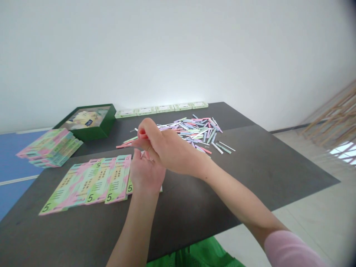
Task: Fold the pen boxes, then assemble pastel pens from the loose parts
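Observation:
My right hand [167,148] hovers over the dark table [250,174], its fingers pinched on a thin pink stick [142,135]. Just below it, my left hand [146,172] rests on a pastel card [129,188] marked 5, fingers curled down and mostly hidden by the right hand. A row of overlapping pastel cards [91,183], each marked 5, lies to the left of that hand. A pile of coloured sticks [194,131] spreads out beyond my hands.
An open green box [89,122] stands at the back left, with a stack of pastel cards [48,147] left of it. A line of small green-and-white boxes [164,108] runs along the table's far edge. A wooden rack [333,122] stands on the right.

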Tool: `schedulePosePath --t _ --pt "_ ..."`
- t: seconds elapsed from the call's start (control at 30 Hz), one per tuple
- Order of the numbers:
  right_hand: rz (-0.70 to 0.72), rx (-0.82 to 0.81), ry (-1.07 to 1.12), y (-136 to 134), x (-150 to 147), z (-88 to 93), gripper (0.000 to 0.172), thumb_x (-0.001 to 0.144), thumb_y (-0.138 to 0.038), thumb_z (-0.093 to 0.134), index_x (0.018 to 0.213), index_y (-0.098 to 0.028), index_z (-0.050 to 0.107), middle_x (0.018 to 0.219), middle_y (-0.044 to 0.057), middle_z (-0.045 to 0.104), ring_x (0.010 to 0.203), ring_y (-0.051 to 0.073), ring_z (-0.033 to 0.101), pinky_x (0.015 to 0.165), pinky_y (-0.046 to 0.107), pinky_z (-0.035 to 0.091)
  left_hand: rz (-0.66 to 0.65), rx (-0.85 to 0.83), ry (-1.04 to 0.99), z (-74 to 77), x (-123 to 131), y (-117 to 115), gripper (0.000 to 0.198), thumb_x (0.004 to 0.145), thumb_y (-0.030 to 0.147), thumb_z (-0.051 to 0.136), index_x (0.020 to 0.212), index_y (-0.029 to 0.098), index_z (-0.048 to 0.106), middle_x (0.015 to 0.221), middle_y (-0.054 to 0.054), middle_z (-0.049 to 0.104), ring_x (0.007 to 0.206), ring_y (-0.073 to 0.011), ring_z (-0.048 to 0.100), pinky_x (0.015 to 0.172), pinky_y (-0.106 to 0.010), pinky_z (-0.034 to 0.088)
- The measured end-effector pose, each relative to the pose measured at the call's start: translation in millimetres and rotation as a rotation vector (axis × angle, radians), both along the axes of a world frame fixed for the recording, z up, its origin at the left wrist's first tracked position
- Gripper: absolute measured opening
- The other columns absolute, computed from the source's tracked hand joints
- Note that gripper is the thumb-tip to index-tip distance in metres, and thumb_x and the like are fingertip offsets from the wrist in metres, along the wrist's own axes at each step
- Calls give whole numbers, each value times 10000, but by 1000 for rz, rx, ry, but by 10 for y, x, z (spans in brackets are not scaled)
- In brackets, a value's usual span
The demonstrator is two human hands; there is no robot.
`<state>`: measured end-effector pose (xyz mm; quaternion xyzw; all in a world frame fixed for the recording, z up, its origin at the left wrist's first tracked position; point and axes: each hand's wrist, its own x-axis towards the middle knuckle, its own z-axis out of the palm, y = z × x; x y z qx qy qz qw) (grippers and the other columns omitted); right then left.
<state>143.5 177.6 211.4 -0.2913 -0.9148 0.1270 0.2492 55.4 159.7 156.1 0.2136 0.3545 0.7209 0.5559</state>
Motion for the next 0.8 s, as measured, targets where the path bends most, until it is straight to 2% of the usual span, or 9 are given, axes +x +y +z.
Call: schedulePosePath --t 0.1,0.2,0.33,0.4,0.43,0.5,0.6,0.7,0.8 --pt "-52 5 -3 67 14 -51 171 1019 -273 355 1113 -145 417 765 42 663 651 154 618 555 238 317 -4 -24 -77 43 11 -9 597 1001 313 59 1255 202 589 1011 -57 757 1062 -159 680 945 -280 531" --pt "-72 -58 42 145 14 -119 196 1022 -316 355 1103 -149 417 798 59 666 678 159 626 567 252 311 -9 -52 -126 50 36 5 583 1008 286 70 1270 173 579 981 -69 758 981 -145 702 884 -259 544" --pt "-4 -221 195 272 40 -240 161 1006 -339 398 1019 -179 419 802 37 658 701 150 636 622 249 361 -12 -56 -163 -28 46 47 616 1012 338 78 1180 134 635 1010 -98 749 989 -152 697 874 -264 543" --pt "48 -287 281 326 78 -290 152 1001 -348 393 977 -199 414 771 17 645 698 149 635 641 247 386 -24 -15 -98 -101 19 56 532 1006 387 202 1105 156 670 1059 -93 739 991 -158 692 866 -270 544" --pt "57 -302 311 344 100 -309 154 996 -357 394 961 -208 411 756 10 637 695 152 631 641 248 392 -24 28 -2 -146 -4 53 450 988 406 300 1091 180 675 1100 -81 730 997 -162 687 865 -276 543" --pt "40 -296 333 356 142 -336 166 984 -377 414 933 -219 406 738 1 618 673 157 611 621 253 390 -21 124 389 -240 -68 25 375 938 443 416 1138 224 646 1165 -60 709 997 -169 681 852 -295 540" --pt "5 -274 302 325 173 -360 170 974 -361 457 892 -224 398 738 -4 597 649 148 569 603 250 371 -36 157 1005 -346 -175 -52 461 911 546 397 1130 211 627 1036 -60 733 906 -198 689 773 -321 533" --pt "-30 -257 243 293 171 -410 167 967 -329 487 874 -214 410 727 -13 585 636 134 537 610 245 349 -64 66 1305 -365 -264 -113 440 890 564 444 925 182 658 756 -37 711 763 -218 674 683 -314 489" --pt "-73 -284 204 322 175 -545 122 975 -300 454 922 -190 449 750 0 611 653 132 551 624 242 347 -142 -26 1588 -316 -354 -86 376 911 495 427 911 191 648 645 -15 677 655 -219 663 651 -312 462"
